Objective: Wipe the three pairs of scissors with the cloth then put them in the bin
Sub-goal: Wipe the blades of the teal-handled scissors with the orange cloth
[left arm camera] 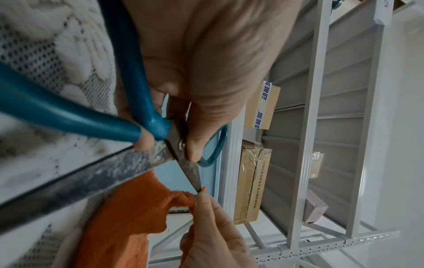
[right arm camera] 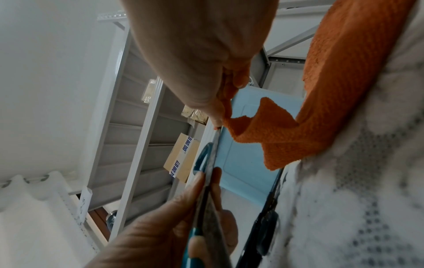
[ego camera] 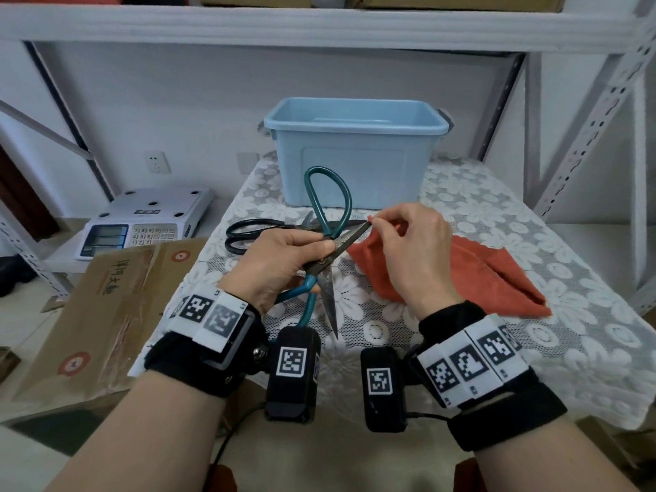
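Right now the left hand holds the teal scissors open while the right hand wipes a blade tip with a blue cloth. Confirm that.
Not quite: the cloth is orange-red, not blue, as the head view shows. The rest stands: the left hand holds the teal scissors open, and the right hand pinches the cloth on a blade tip.

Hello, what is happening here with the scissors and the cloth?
A person is cleaning scissors. The left hand holds the open teal scissors near the pivot, while the right hand pinches the orange cloth around one blade tip. Black scissors lie on the table behind them. The blue bin stands further back.
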